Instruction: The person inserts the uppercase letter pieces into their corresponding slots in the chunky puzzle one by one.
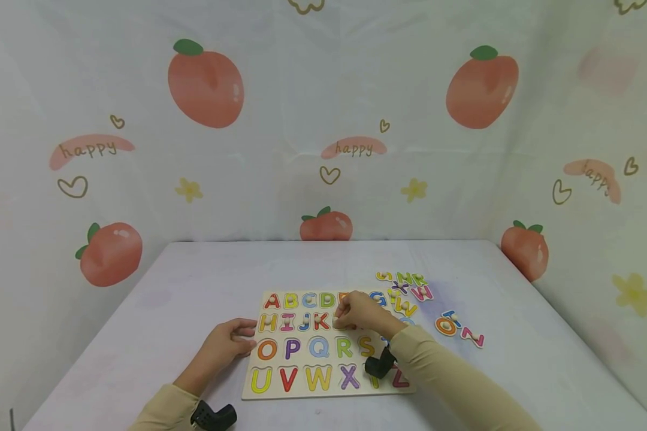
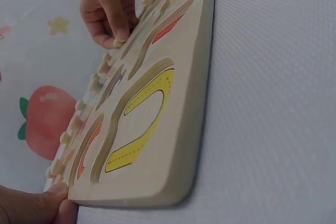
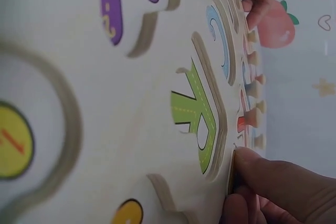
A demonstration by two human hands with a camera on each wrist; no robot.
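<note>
A wooden alphabet puzzle board [image 1: 280,392] lies on the table, with printed letter slots in rows. My right hand [image 1: 363,311] is over its second row, just right of the red K [image 1: 321,322]. Thumb and fingers pinch a letter piece by its small wooden knob [image 2: 119,42]; the hand hides most of the piece, so I cannot tell which letter it is. In the right wrist view my right thumb [image 3: 257,163] presses close to the board. My left hand [image 1: 226,344] rests at the board's left edge, fingertips touching it, fingers loosely bent.
Knobbed letters fill much of the upper two rows, such as the red A [image 1: 272,301]. Lower slots, like the yellow U [image 1: 261,380], show only print. Loose letters lie beyond the board's right side, among them an orange O [image 1: 446,326] and a pink one [image 1: 472,337].
</note>
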